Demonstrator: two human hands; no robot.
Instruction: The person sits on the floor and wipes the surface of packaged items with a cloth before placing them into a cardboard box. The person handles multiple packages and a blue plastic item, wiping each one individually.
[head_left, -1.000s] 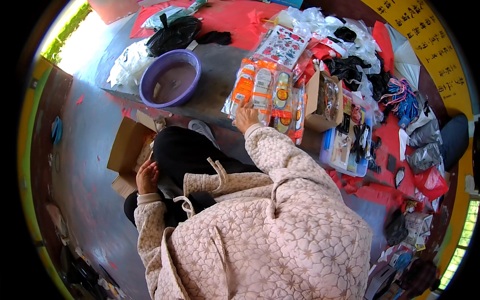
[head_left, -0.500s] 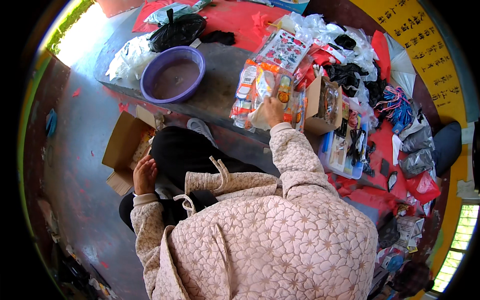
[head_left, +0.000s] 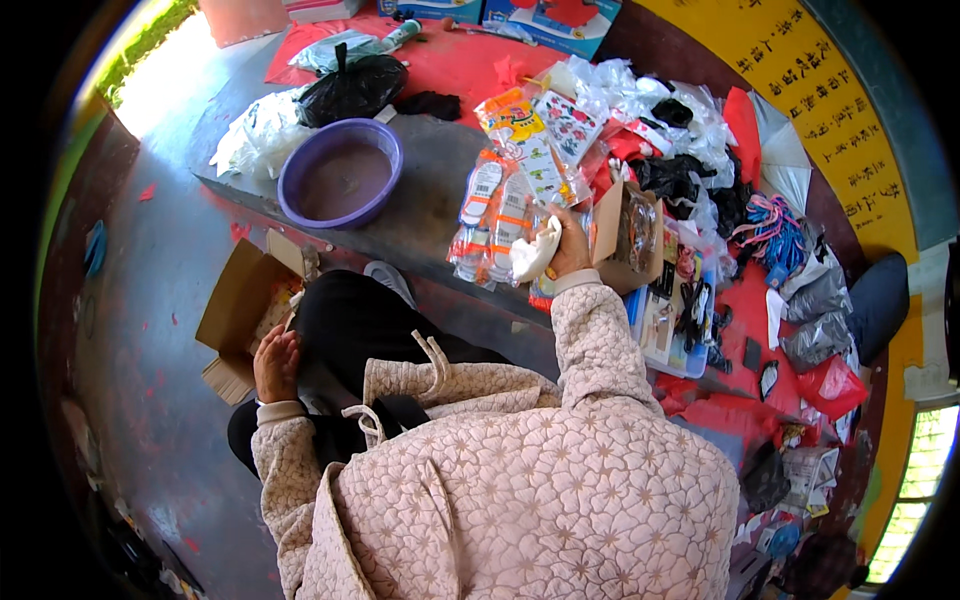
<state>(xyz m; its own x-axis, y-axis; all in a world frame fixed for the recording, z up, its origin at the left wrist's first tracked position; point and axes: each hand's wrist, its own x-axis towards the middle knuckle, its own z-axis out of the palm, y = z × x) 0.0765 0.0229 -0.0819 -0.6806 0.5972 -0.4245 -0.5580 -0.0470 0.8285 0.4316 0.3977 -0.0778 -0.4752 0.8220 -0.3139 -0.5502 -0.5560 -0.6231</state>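
Note:
My right hand (head_left: pixel 572 248) is closed on a crumpled white cloth (head_left: pixel 537 252), at the near right edge of several clear-wrapped packets. Beside it lie orange-and-white packets of shoe insoles (head_left: pixel 482 222). Just beyond, a yellow-topped printed packet (head_left: pixel 518 125) overlaps a sheet with red flowers (head_left: pixel 570 122). To the right of my hand stands an open cardboard box (head_left: pixel 608 235) filled with wrapped goods. My left hand (head_left: pixel 277 365) is empty by my knee, its fingers loosely stretched, next to an open cardboard box (head_left: pixel 232 305) on the floor.
A purple basin (head_left: pixel 290 185) stands on the grey ledge beside white and black plastic bags (head_left: pixel 355 88). A clear tub (head_left: pixel 688 360) of small goods is at the right. Plastic bags, coloured cords (head_left: pixel 780 235) and red sheeting spread beyond it. Another person's dark-clothed leg (head_left: pixel 880 300) shows far right.
My right hand has moved off the packets toward the right with the white cloth, uncovering the insole packets. The yellow-topped packet now lies farther back. My left hand stays by my knee.

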